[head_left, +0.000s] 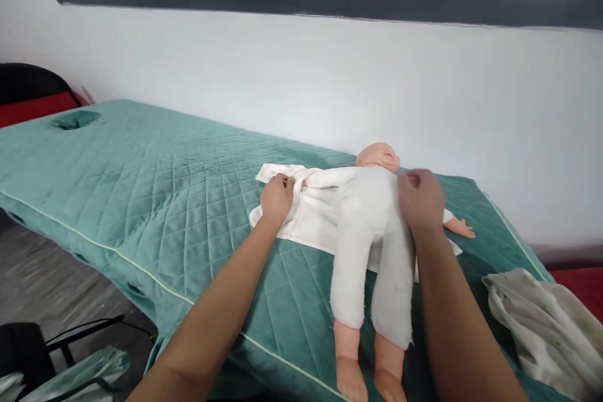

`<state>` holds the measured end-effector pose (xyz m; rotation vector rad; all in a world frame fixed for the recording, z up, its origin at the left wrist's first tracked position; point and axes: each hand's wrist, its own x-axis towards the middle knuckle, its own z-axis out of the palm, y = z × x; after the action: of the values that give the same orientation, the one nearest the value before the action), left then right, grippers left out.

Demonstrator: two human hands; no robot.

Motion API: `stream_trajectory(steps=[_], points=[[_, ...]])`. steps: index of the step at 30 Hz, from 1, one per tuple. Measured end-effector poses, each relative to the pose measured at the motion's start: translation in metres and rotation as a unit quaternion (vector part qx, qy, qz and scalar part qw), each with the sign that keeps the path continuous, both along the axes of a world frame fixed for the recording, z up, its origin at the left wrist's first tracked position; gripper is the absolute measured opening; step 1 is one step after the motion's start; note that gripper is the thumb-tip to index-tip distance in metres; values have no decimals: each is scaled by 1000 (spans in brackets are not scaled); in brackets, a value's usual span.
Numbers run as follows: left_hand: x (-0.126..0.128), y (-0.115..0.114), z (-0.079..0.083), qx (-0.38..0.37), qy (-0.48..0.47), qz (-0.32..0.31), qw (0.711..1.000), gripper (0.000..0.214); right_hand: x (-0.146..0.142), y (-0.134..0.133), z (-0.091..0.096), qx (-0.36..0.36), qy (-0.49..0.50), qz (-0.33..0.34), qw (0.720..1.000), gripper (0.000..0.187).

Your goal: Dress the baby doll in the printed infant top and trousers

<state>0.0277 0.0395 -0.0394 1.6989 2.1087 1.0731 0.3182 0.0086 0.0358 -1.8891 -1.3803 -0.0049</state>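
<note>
Lower centre, doll: we are seeing its bare feet [351,380] pointing toward us, and the doll [370,201] is lying on its back, right of the frame's middle.
Lower right, cloth: a crumpled pale cloth [546,320] is lying apart from our hands.
Centre, left hand: our left hand [277,198] is pinching white fabric between thumb and fingers, just beside the doll's small hand [304,184].
Right of centre, right hand: our right hand [421,201] is curling at the doll's shoulder; we cannot tell whether it is gripping anything.
White garment: the garment [311,220] is spreading under the doll's back, so we are judging the laying-out done.
Open front: no panel is crossing the doll's chest, so we are judging the closing undone.
Sleeves: left of centre, one is lying partly flat past our fingers, that arm seemingly not through; at right, we cannot tell whether sleeve or body cloth is covering the other arm [448,216].
Upper left, cover: a green quilted cover [141,169] is stretching away toward the white wall [211,63].
</note>
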Motion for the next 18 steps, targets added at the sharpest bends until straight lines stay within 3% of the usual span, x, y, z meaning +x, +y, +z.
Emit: stream_trajectory(steps=[2,6,12,18], points=[[2,-4,2,-33,21,0,999,35,17,-13,-12,-33,24,-55,998,29],[8,-12,10,-54,31,-18,998,40,25,-26,-24,-106,30,-57,992,34],[25,-17,20,-11,-166,-133,977,27,24,-27,-22,-93,102,-48,989,44],[42,-6,35,-30,-213,-118,969,29,20,-28,-28,-77,203,-9,976,48]])
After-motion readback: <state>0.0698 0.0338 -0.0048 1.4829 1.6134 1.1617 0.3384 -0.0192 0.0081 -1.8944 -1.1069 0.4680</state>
